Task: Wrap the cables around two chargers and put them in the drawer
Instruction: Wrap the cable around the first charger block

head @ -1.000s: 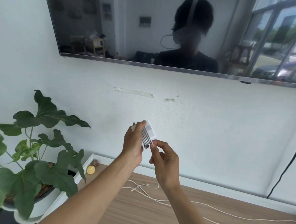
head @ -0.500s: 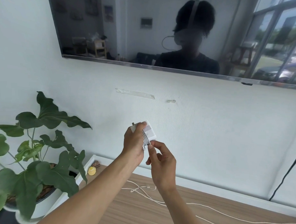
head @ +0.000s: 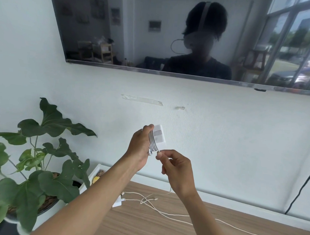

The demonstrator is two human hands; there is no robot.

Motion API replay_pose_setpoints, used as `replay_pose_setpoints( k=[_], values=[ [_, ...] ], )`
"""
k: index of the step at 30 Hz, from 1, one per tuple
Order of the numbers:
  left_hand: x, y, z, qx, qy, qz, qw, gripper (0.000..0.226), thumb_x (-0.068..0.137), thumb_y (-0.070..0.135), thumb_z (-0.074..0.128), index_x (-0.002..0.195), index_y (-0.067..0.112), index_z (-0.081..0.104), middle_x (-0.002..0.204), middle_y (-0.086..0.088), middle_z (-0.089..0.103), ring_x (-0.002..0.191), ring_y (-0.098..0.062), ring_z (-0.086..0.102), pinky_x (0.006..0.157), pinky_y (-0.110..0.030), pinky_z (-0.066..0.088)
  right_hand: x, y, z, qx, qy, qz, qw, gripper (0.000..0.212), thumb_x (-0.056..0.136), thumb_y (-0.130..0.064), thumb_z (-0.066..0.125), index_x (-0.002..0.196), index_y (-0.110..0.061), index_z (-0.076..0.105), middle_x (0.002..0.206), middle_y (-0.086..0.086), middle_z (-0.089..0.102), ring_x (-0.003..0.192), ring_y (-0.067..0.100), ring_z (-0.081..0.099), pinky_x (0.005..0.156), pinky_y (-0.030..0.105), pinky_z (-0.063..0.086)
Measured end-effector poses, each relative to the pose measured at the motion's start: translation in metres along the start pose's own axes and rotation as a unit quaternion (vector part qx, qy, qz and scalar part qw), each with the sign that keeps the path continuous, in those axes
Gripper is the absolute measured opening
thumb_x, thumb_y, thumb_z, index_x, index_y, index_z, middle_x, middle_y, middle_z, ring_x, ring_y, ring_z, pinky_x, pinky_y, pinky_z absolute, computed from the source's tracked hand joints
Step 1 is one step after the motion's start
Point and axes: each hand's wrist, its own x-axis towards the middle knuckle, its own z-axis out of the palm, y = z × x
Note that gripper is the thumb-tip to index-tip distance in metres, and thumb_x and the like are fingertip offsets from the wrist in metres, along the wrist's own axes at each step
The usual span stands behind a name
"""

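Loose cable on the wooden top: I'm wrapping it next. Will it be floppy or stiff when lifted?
Probably floppy: the cable lies in slack loops and curves. Likely light, being thin. It may drag its small charger along.

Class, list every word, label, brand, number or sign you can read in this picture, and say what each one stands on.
No text can be read anywhere.
Grey patch on the held charger: possibly a label, too blurred to read.
Pictures reflected in the TV screen: too dim and small to read.
Second charger on the wooden top: no marking shows.
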Motion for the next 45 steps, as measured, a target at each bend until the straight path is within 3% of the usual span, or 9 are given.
replay_pose_setpoints(
  k=[8,15,20,24,29,32,37,41,45],
  values=[
    [-0.008,-0.009,-0.013,0.133,-0.162,0.040,0.977,0.024,0.098,0.024,0.048,0.087,0.004,0.055,0.067,-0.005,0.046,0.051,-0.010,0.050,0.041,-0.015,0.034,0.027,-0.007,-0.035,-0.179,-0.169,0.037,0.969,0.022,0.081,-0.023,0.074,0.061,-0.019,0.066,0.047,-0.012,0.050,0.046,0.010,0.041,0.050,0.023,0.035],
    [-0.014,-0.025,-0.026,0.207,-0.229,0.026,0.951,0.030,0.082,0.044,0.057,0.092,0.017,0.065,0.082,-0.004,0.056,0.081,-0.020,0.054,0.069,-0.034,0.042,0.041,-0.019,-0.050,-0.327,-0.315,0.049,0.890,0.030,0.091,-0.021,0.057,0.065,-0.036,0.060,0.053,-0.016,0.054,0.050,0.005,0.046,0.055,0.018,0.043],
    [-0.018,-0.028,-0.033,0.232,-0.247,-0.006,0.941,0.022,0.098,0.032,0.051,0.100,0.013,0.060,0.085,-0.004,0.057,0.077,-0.016,0.058,0.063,-0.028,0.047,0.046,-0.013,-0.056,-0.378,-0.320,0.006,0.869,0.028,0.093,-0.029,0.058,0.065,-0.027,0.056,0.051,-0.014,0.046,0.049,0.004,0.035,0.051,0.017,0.031],
    [-0.022,-0.017,-0.032,0.193,-0.327,-0.058,0.923,0.020,0.101,0.023,0.048,0.107,0.004,0.052,0.093,-0.021,0.058,0.082,-0.037,0.069,0.058,-0.038,0.057,0.047,-0.013,-0.054,-0.369,-0.324,0.005,0.871,0.021,0.091,-0.020,0.058,0.071,-0.026,0.061,0.053,-0.013,0.046,0.046,0.003,0.036,0.049,0.015,0.031],
    [-0.024,-0.011,-0.034,0.294,-0.350,-0.049,0.888,0.019,0.102,0.020,0.043,0.106,0.001,0.047,0.071,-0.010,0.060,0.048,-0.022,0.063,0.041,-0.023,0.045,0.048,-0.024,-0.057,-0.386,-0.341,-0.012,0.857,0.025,0.093,-0.017,0.056,0.073,-0.032,0.060,0.058,-0.018,0.051,0.053,0.007,0.045,0.056,0.019,0.041],
    [-0.024,-0.016,-0.037,0.360,-0.350,-0.034,0.864,0.027,0.102,0.025,0.044,0.111,-0.001,0.044,0.058,-0.001,0.062,0.044,-0.022,0.059,0.041,-0.023,0.037,0.049,-0.031,-0.061,-0.435,-0.358,-0.048,0.825,0.014,0.095,-0.027,0.056,0.092,-0.024,0.069,0.067,-0.020,0.054,0.056,-0.004,0.049,0.056,0.009,0.036],
    [-0.019,-0.014,-0.050,0.360,-0.313,-0.020,0.878,0.028,0.101,0.029,0.048,0.109,0.002,0.047,0.061,-0.003,0.060,0.046,-0.026,0.057,0.043,-0.025,0.038,0.050,-0.037,-0.083,-0.493,-0.341,-0.047,0.799,0.027,0.097,-0.036,0.050,0.089,-0.020,0.071,0.058,-0.017,0.052,0.053,0.002,0.047,0.054,0.014,0.033],
    [-0.008,-0.002,-0.062,0.349,-0.268,0.006,0.898,0.026,0.100,0.029,0.050,0.105,0.004,0.049,0.067,-0.005,0.060,0.054,-0.031,0.058,0.047,-0.029,0.040,0.054,-0.042,-0.108,-0.513,-0.309,-0.055,0.799,0.029,0.098,-0.035,0.046,0.088,-0.022,0.070,0.074,-0.021,0.060,0.069,0.002,0.057,0.066,0.017,0.039],
    [-0.002,0.005,-0.056,0.380,-0.261,0.025,0.887,0.022,0.100,0.027,0.050,0.105,0.006,0.050,0.072,-0.006,0.058,0.058,-0.034,0.058,0.050,-0.033,0.044,0.060,-0.056,-0.116,-0.511,-0.254,-0.065,0.819,0.028,0.098,-0.033,0.043,0.080,-0.024,0.063,0.078,-0.004,0.065,0.069,0.018,0.057,0.068,0.031,0.046]
  ],
)
